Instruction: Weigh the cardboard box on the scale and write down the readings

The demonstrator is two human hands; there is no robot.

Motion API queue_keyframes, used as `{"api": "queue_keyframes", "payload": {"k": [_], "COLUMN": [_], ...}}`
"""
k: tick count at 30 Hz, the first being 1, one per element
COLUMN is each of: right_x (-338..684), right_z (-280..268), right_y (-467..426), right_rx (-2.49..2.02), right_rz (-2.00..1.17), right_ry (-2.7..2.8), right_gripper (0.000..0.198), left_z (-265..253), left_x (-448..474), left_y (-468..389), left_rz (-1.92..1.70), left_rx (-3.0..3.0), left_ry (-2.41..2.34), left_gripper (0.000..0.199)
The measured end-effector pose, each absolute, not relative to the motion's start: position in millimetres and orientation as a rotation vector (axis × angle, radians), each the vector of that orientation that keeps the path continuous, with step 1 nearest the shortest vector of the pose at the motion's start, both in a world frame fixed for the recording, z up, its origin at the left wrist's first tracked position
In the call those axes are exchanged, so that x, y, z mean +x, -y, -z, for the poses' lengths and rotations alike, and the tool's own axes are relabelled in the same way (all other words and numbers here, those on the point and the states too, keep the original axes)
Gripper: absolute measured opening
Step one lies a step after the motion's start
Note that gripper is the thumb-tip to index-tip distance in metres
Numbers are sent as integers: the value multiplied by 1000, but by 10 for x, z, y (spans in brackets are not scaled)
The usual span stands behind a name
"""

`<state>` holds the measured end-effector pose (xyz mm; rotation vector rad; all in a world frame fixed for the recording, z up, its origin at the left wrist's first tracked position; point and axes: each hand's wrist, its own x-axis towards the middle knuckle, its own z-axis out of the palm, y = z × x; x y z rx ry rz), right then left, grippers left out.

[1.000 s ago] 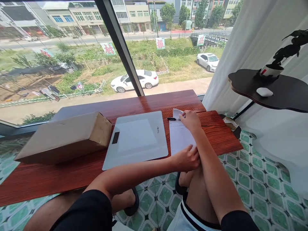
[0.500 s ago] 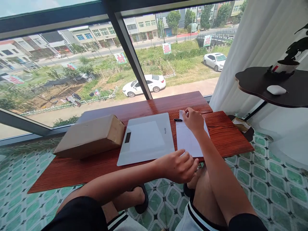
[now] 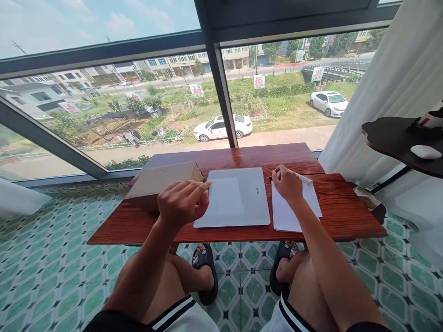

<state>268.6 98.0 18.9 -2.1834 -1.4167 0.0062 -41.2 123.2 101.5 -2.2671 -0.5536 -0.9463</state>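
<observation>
paper [image 3: 285, 214]: long axis near–far | right grip [image 3: 286, 182]: curled, hold unclear | left grip [image 3: 183, 201]: bent, hold unclear | red-brown tabletop [image 3: 349, 212]; green-tiled floor [image 3: 69, 272]

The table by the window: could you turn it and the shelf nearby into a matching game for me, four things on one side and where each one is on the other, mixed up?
Things
1. Cardboard box
2. Flat pale panel
3. Paper
4. Small white object

Places
A. On the dark shelf
B. Partly covered, in this view, by the right hand
C. Toward the left end of the table
D. On the table, between the box and the paper

Right pairs: 1-C, 2-D, 3-B, 4-A
</observation>
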Motion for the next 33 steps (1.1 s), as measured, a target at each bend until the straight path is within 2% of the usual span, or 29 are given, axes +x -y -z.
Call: {"api": "queue_keyframes", "payload": {"k": [7, 17, 25, 33], "right_x": [2516, 2456, 2631, 2556], "right_z": [-111, 111, 250, 213], "right_y": [-1013, -1040, -1029, -1050], "right_rx": [-2178, -2140, -1830, -1791], "right_rz": [32, 151, 203, 167], "right_ry": [1503, 1593, 1574, 1516], "right_gripper": [18, 15, 23, 25], "left_z": [-924, -592, -561, -672], "left_x": [-659, -984, -1098, -1328], "left_y": [-1356, -1502, -1579, -1608], "left_rz": [993, 1081, 1091, 1285], "left_rx": [-2224, -2205, -2225, -2224], "left_ry": [1023, 1385, 1546, 1616], "left_gripper": [26, 34, 42, 40]}}
